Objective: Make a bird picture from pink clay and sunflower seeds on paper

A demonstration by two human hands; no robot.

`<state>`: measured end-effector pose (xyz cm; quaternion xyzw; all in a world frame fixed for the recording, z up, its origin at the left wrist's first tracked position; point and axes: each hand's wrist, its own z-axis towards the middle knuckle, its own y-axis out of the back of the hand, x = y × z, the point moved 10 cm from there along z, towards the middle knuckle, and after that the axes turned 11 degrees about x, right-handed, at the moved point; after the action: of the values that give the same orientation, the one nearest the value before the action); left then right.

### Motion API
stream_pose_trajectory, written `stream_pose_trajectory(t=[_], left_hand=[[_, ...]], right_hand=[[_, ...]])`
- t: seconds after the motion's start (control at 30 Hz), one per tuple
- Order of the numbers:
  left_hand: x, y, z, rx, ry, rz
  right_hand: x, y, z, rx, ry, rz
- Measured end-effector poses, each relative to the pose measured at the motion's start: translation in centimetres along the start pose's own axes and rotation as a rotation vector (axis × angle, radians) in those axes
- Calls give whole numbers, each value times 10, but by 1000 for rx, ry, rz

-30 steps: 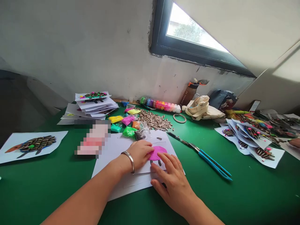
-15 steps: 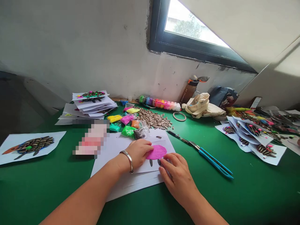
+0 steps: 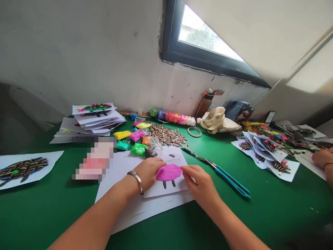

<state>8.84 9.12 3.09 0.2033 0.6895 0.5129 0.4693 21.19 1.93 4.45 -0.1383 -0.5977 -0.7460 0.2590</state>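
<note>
A flat magenta clay oval (image 3: pixel 169 172) lies on a small white card (image 3: pixel 153 192), with two dark seed-like legs (image 3: pixel 164 184) below it. Under the card are larger white sheets (image 3: pixel 122 215). My left hand (image 3: pixel 148 172), with a silver bangle at the wrist, rests on the card, its fingertips at the oval's left edge. My right hand (image 3: pixel 199 180) is at the oval's right edge, thumb and fingers bent close together; whether something small is between them is hidden.
Behind lie coloured clay bags (image 3: pixel 139 148) and sunflower seeds (image 3: pixel 168 134). Blue tweezers (image 3: pixel 232 181) and a pen (image 3: pixel 194 153) lie right. Paper stacks (image 3: pixel 96 119) stand left. Another person's hand (image 3: pixel 322 158) is at the far right.
My right hand has moved up from beside the legs to the oval's right edge, uncovering the second leg. The view has shifted right, and another person's hand has come into sight.
</note>
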Motion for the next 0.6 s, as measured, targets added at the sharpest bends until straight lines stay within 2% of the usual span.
stream_pose_trajectory(t=[0.1, 0.23, 0.43, 0.53, 0.6], left_hand=[[4, 8, -4, -47, 21, -21], [15, 15, -8, -91, 84, -47], [28, 16, -9, -108, 122, -108], [25, 17, -9, -104, 119, -113], [19, 18, -9, -101, 98, -94]], right_hand=[[-14, 6, 37, -5, -62, -85], [-17, -14, 76, 75, -39, -225], [-18, -41, 85, 149, 31, -256], [-17, -38, 85, 141, 26, -268], [-11, -28, 80, 115, 38, -268]])
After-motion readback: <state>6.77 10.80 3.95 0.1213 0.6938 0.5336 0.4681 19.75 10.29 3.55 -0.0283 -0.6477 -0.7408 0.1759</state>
